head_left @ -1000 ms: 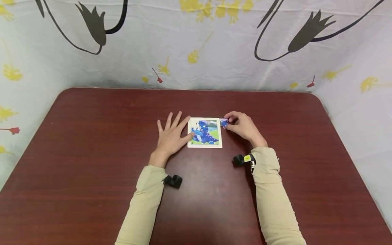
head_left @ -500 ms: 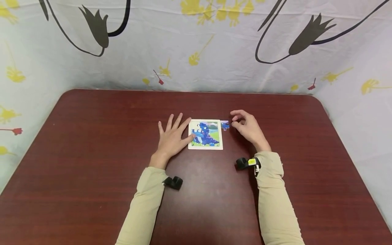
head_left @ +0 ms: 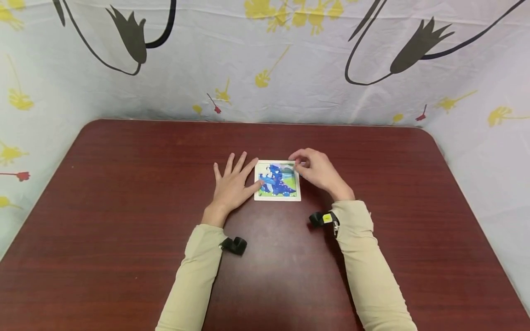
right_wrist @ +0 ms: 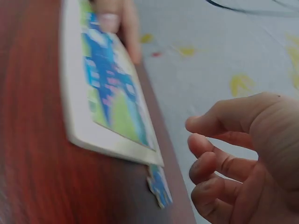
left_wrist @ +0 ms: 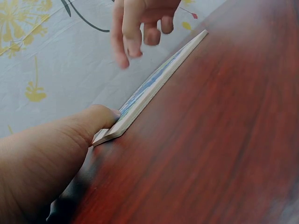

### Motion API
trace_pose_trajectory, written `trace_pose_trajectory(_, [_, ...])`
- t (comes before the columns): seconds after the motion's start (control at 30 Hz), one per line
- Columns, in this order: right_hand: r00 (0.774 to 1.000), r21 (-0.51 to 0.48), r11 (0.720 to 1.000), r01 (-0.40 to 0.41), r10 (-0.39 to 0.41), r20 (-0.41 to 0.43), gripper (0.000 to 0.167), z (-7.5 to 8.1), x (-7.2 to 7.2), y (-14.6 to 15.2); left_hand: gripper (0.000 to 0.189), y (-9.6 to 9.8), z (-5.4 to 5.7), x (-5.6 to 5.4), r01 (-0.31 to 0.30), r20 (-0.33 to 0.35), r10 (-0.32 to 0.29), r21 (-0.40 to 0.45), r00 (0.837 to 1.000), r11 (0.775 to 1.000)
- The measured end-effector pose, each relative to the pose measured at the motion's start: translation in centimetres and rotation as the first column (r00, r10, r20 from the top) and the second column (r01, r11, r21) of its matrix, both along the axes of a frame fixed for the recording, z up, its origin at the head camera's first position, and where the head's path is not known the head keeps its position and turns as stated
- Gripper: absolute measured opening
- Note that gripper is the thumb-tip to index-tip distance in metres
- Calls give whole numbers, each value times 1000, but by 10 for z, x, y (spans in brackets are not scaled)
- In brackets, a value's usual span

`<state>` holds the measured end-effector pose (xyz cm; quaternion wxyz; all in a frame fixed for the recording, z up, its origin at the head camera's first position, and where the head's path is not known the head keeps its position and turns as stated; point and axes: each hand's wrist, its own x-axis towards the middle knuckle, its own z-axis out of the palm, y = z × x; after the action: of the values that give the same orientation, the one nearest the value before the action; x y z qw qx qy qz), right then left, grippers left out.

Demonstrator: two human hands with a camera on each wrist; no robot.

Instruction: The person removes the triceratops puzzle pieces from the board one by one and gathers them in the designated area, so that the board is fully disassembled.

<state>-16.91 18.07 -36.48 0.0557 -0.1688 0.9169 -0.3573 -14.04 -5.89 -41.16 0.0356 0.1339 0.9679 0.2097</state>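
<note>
A square jigsaw puzzle in a white frame, with a blue dinosaur picture, lies on the table. My left hand rests at its left side, fingers spread, thumb over the picture's left part. In the left wrist view the thumb presses on the frame's edge. My right hand hovers over the puzzle's upper right corner with fingers loosely bent and nothing between them. A loose blue puzzle piece shows in the right wrist view, lying just outside the frame; in the head view the right hand hides it.
The brown wooden table reaches out around the puzzle on all sides. Behind it hangs a pale cloth with flower prints. Dark straps with small devices sit at both wrists.
My right hand first let go of the loose piece and drew back to the right. It has since moved left over the puzzle's corner. The left hand stays in place.
</note>
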Motion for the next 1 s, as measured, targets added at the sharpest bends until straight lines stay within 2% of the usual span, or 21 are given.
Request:
trace_pose_trajectory(0.2, [986,159,973,-165,163,27,24,-2,-3,-21,71,1,-2,0,-3,8,3,-13,1000,1000])
trace_pose_trajectory(0.5, [951,273,912,-308,290,104,40,-2,-11,-30,71,0,-1,-1,2,6,-2,-17,1000,1000])
trace_pose_trajectory(0.73, [946,270,907,-324,306,109,39,-2,-13,-31,71,-1,-1,-2,1,9,-1,-17,1000,1000])
trace_pose_trajectory(1.0, [957,226,932,-282,256,140,37,-2,-11,-32,72,0,0,-2,-5,17,5,-21,1000,1000])
